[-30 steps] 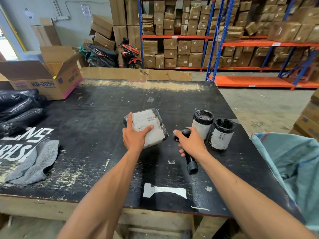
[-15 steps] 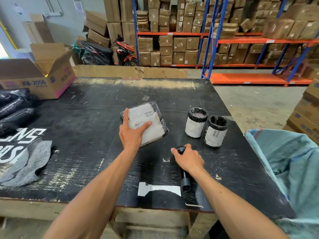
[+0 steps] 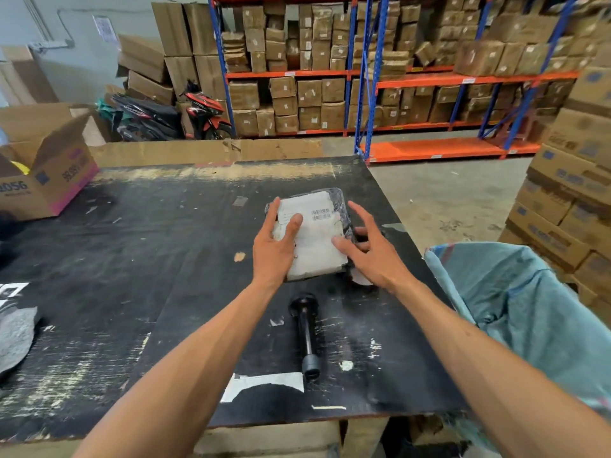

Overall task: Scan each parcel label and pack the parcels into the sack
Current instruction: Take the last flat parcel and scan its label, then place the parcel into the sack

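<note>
A flat parcel (image 3: 314, 239) in black wrap, with a white barcoded label facing me, is lifted above the black table (image 3: 132, 259). My left hand (image 3: 274, 252) grips its left edge, thumb on the label. My right hand (image 3: 377, 256) is at the parcel's right side with fingers spread and the thumb tip touching the label. The black handheld scanner (image 3: 305, 328) lies on the table below the parcel, untouched. The teal woven sack (image 3: 515, 302) hangs open off the table's right edge. The two cylindrical parcels are almost wholly hidden behind the parcel and my right hand.
An open cardboard box (image 3: 49, 173) stands at the table's far left. A grey cloth (image 3: 13, 335) lies at the left edge. Stacked cartons (image 3: 568, 200) rise beyond the sack on the right. Shelving with boxes lines the back.
My right hand let go of the scanner, which now lies on the table, and moved up to the parcel. My left hand lifted the parcel and carried it to the right.
</note>
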`<state>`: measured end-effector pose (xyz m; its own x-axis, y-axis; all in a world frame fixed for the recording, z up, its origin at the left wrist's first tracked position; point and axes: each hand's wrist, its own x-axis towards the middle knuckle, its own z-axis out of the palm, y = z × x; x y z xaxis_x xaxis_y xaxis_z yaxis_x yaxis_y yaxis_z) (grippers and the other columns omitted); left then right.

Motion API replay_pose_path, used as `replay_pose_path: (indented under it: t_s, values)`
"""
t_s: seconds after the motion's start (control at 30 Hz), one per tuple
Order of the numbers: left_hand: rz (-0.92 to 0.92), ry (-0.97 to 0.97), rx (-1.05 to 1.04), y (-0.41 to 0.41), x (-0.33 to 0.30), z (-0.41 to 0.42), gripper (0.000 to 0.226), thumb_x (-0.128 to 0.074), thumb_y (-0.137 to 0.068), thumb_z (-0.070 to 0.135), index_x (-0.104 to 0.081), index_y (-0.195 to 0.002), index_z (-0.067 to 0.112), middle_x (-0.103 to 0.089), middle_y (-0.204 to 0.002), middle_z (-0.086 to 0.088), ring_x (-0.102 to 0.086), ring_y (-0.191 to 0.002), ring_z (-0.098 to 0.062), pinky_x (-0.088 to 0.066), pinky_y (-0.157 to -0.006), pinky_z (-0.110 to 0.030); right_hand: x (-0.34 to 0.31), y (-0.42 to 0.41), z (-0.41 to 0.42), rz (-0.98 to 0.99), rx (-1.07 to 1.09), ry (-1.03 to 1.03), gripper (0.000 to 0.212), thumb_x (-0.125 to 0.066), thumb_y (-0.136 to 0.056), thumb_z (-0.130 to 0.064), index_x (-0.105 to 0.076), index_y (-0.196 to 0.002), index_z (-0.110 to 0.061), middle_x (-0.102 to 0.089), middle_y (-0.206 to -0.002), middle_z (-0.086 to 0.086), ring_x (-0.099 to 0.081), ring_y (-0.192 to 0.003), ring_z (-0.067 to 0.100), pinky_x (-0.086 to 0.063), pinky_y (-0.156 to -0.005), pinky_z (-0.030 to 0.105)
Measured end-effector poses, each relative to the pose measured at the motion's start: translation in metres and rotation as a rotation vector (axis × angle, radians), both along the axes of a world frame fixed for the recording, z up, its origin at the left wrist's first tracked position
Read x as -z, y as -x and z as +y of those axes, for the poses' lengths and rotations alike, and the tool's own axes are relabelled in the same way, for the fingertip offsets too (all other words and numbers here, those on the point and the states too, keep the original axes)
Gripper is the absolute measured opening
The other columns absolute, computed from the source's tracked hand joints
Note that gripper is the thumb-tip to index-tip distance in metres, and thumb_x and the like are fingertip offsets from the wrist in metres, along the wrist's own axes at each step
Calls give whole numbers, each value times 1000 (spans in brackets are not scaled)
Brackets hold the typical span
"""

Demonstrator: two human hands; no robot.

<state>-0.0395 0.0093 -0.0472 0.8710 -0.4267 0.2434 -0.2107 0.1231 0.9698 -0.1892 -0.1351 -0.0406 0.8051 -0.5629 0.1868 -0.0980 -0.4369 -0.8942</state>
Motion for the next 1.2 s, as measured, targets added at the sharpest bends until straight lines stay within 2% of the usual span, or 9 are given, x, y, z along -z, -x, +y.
replay_pose_path:
  t_s: [0.1, 0.27, 0.4, 0.47, 0.67, 0.77, 0.9, 1.0, 1.2]
  values:
    - [-32, -28, 90, 29, -4, -39, 57, -67, -80, 73, -50, -134, 64, -61, -112, 46, -68, -104, 4, -61, -82, -26, 1, 23, -30, 5, 2, 75, 81, -75, -87, -62, -25, -150, -72, -50, -155, -11, -53, -137, 16, -45, -114, 42]
    - [-68, -67, 253, 84, -16, -113, 51, -58, -90, 68, -50, -139, 58, -50, -115, 53, -51, -102, 31, -45, -77, -1, -2, 86, -92, -15, 115, 96, 90, -83, -75, -65, -31, -148, -71, -52, -151, -10, -53, -137, 14, -43, -117, 44]
    - [-47, -131, 446, 131, -16, -177, 69, -36, -89, 84, -32, -151, 54, -40, -156, 22, -43, -139, 1, -39, -116, -37, -2, 143, -145, -59, 185, 7, 92, -90, -67, -64, -41, -145, -65, -54, -139, -29, -57, -118, -15, -48, -98, 14]
    - [-45, -181, 569, 157, -12, -211, 73, -27, -90, 84, -24, -155, 51, -39, -160, 13, -43, -143, -15, -34, -117, -49, 6, 175, -170, -64, 226, -47, 93, -95, -69, -54, -45, -147, -57, -56, -142, -25, -58, -118, -16, -49, -102, 14]
    - [-297, -569, 544, 201, 55, -273, 78, -12, -99, 70, -20, -162, 25, -16, -169, -4, -11, -155, -27, -10, -124, -42, 68, 266, -218, 38, 327, -179, 95, -95, -69, -42, -50, -153, -39, -56, -145, -10, -58, -118, -7, -44, -82, -1]
    - [-536, -826, 498, 209, 98, -292, 83, -3, -95, 71, -7, -164, 24, -8, -168, -18, -6, -154, -34, -8, -124, -49, 105, 299, -234, 131, 330, -230, 94, -96, -71, -33, -51, -154, -32, -57, -141, -11, -53, -106, -23, -40, -78, -6]
    - [-702, -1076, 451, 218, 144, -311, 83, -12, -101, 66, 8, -161, 13, 16, -166, -22, 19, -154, -33, 13, -124, -49, 151, 311, -249, 309, 223, -356, 94, -97, -73, -30, -51, -154, -34, -61, -143, -8, -60, -109, -15, -46, -78, 0]
    - [-755, -1184, 364, 219, 159, -313, 85, -14, -103, 62, 7, -160, 2, 17, -165, -24, 19, -154, -34, 12, -124, -48, 179, 298, -257, 437, 120, -409, 99, -98, -68, -41, -48, -154, -40, -56, -150, -10, -56, -129, 7, -43, -92, 7]
    - [-743, -1196, 324, 221, 162, -315, 80, -23, -105, 49, 6, -159, -3, 11, -166, -25, 12, -155, -35, 7, -126, -46, 231, 257, -257, 608, -24, -470, 112, -94, -72, -55, -31, -163, -43, -35, -169, -4, -33, -146, 11, -31, -114, 30]
